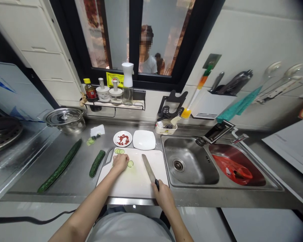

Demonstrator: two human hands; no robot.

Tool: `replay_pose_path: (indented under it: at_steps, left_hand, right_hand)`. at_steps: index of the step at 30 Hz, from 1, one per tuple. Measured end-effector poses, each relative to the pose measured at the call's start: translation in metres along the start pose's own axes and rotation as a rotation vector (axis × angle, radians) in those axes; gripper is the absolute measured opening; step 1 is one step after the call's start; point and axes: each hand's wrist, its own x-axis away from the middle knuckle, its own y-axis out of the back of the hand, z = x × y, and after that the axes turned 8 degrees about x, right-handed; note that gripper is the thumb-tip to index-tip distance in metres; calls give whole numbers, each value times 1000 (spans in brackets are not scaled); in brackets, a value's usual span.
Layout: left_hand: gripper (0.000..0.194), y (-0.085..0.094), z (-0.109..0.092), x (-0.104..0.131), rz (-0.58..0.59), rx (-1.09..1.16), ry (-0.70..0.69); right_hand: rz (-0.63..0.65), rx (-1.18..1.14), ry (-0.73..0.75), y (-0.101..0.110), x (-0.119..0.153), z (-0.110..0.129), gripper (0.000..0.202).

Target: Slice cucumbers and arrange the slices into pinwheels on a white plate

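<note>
My right hand grips a kitchen knife by its black handle. Its broad blade lies over the right part of a white cutting board, pointing away from me. At the board's upper left, my left hand is closed with curled fingers; what is under them is mostly hidden. Beside its fingertips lies a thin cucumber slice, and a short row of cucumber slices sits just above it. A cut cucumber piece and a long whole cucumber rest on the steel counter to the left.
Behind the board stand a small plate with chopped red bits and a white square plate. Cucumber scraps lie near a white tissue. A lidded pot is back left; a double sink with a faucet is right.
</note>
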Motion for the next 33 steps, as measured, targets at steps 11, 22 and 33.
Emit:
replay_pose_path:
  at_steps: [11,22,33]
  left_hand:
    - [13,-6,-6,18,-55,-40,-52]
    - [20,-6,-4,26,-53,117,15]
    - [26,-2,21,64,-153,277,61]
  right_hand:
    - [75,95,-41,11,-4,7,38]
    - [79,115,-13,2,-8,6,36]
    - [79,113,-12,5,-7,6,35]
